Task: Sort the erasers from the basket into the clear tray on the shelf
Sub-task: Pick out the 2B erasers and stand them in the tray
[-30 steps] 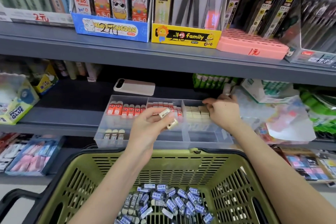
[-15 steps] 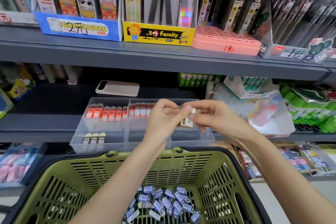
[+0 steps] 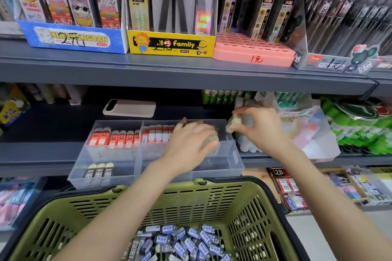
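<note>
Head view: a green slatted basket with a black rim fills the six o'clock part of the picture. On its floor is a heap of loose erasers, small blocks in blue-and-white printed sleeves with pale ends showing, lying at all angles.

At twelve o'clock from the basket, a clear tray sits on the grey shelf. It is divided into compartments. The back-left one holds a row of red-sleeved erasers standing side by side. The back-middle one holds red-and-white erasers. The front-left one holds three cream erasers with dark printed sleeves.

The left hand is over the tray's right half, back of the hand up, with the fingers reaching toward two o'clock into the back-right compartment. It is motion-blurred. A cream-grey smear sits at its fingertips, and I cannot tell whether the hand grips anything.

The right hand is at three o'clock from the left hand, just outside the tray's right rim. Its fingers are curled and pinch a cream eraser, a small pale block, also blurred, that pokes out toward nine o'clock over the tray's back-right corner. The heap in the basket lies at six o'clock from both hands, well apart from them, between the two forearms.

A pale phone lies flat on the shelf at twelve o'clock from the tray.
</note>
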Motion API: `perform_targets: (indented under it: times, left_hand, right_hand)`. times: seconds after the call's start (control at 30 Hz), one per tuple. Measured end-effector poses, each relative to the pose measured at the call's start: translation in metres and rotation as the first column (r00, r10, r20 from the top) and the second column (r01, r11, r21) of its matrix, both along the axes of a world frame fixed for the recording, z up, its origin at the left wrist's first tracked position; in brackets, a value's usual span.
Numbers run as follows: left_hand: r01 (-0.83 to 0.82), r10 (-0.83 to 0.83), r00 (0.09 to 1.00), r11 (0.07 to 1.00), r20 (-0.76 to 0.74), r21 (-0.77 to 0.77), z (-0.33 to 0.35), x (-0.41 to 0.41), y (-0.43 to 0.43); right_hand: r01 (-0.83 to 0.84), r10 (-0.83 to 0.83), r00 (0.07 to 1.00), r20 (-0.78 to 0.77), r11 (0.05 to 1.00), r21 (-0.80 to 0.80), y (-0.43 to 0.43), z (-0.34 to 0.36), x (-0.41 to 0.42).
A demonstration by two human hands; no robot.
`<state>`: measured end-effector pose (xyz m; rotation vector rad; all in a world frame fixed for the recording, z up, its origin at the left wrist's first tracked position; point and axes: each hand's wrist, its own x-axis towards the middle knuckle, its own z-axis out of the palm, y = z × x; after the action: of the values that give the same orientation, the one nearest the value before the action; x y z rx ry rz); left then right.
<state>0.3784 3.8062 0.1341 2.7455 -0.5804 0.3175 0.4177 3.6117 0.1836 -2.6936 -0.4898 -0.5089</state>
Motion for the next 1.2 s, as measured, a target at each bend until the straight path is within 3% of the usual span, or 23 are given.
perform_targets:
  times: [0.07,0.17,0.33,0.5,0.73,0.93,1.1,1.2]
  left_hand:
    - [0.043,-0.037,0.998,0.990,-0.043,0.136,-0.007,0.005,0.000]
    - [0.065,-0.045,0.993,0.982,-0.113,0.175,-0.013,0.012,-0.001]
    - [0.052,-0.025,0.982,0.989,-0.186,0.141,-0.019,0.016,0.000]
    - [0.046,-0.022,0.983,0.991,-0.182,0.128,-0.020,0.015,0.001]
    - [0.044,-0.023,0.985,0.992,-0.171,0.122,-0.020,0.014,0.000]
    - [0.047,-0.022,0.985,0.989,-0.174,0.140,-0.019,0.014,0.000]
    - [0.044,-0.022,0.984,0.992,-0.179,0.122,-0.013,0.011,0.002]
    - [0.027,-0.019,0.993,0.998,-0.120,0.064,-0.007,0.001,0.010]
  right_hand:
    - [-0.059,0.058,0.998,-0.007,0.992,-0.110,0.007,-0.009,0.009]
    - [-0.097,0.079,0.993,-0.086,0.970,-0.225,0.013,-0.020,0.018]
    - [-0.081,0.036,0.975,-0.221,0.977,-0.198,0.010,-0.023,0.026]
    - [-0.071,0.072,0.997,-0.005,0.959,-0.276,0.003,-0.027,0.021]
    - [-0.203,0.156,0.972,-0.174,0.931,-0.303,0.009,-0.030,0.018]
    - [-0.230,0.195,0.973,-0.123,0.795,-0.561,0.011,-0.036,0.012]
    - [-0.210,0.187,0.978,-0.097,0.830,-0.517,0.009,-0.037,0.003]
    - [-0.187,0.214,0.977,-0.006,0.841,-0.508,0.006,-0.034,-0.013]
